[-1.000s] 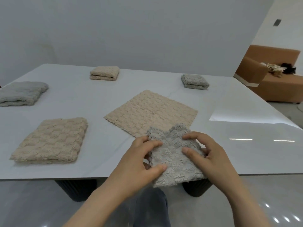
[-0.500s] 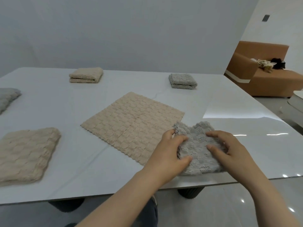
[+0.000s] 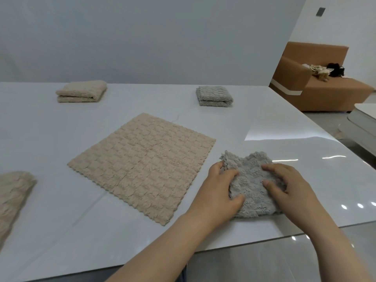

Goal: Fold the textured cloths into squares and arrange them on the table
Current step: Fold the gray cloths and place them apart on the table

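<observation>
A fluffy, crumpled grey cloth [image 3: 252, 186] with scalloped edges is laid close to the near edge of the glossy white desk [image 3: 61, 129], towards its right corner. Its left side is gripped by the left hand [image 3: 219, 192] and its right side by the right hand [image 3: 291, 190]. A flat, waffle-textured beige square [image 3: 142, 165] is spread just beside it, and bare surface is left on the right.
</observation>
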Action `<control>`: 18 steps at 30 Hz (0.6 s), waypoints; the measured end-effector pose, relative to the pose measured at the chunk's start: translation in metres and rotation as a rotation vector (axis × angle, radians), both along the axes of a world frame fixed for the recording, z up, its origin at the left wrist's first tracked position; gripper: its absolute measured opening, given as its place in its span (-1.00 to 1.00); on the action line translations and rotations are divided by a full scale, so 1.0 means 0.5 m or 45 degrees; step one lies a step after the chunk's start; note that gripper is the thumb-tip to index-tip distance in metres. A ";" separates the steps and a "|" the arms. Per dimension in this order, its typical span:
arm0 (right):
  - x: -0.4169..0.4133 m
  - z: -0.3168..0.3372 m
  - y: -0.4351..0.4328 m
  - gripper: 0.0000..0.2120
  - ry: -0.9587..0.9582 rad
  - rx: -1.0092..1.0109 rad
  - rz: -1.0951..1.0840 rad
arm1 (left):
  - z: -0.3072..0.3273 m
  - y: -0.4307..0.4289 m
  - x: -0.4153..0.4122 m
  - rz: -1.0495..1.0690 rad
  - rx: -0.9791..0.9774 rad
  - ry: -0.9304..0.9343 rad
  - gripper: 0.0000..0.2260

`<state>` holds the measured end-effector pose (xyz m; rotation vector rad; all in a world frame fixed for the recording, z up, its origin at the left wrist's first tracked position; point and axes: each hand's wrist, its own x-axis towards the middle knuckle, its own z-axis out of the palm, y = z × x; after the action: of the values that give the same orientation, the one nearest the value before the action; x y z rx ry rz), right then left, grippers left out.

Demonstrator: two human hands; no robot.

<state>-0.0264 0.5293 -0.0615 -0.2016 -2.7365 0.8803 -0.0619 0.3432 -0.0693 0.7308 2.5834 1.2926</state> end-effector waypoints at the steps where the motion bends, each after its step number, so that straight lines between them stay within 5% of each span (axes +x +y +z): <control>1: -0.001 -0.003 0.000 -0.66 -0.009 0.004 -0.002 | -0.001 0.000 0.000 0.009 -0.001 0.000 -0.50; 18: 0.011 0.036 -0.138 -0.68 0.060 0.148 0.142 | 0.018 -0.129 0.029 0.171 0.001 0.172 -0.64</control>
<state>-0.0207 0.4602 -0.0432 -0.0062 -2.7660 0.7408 -0.0473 0.2786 -0.0601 0.6773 2.7825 1.3238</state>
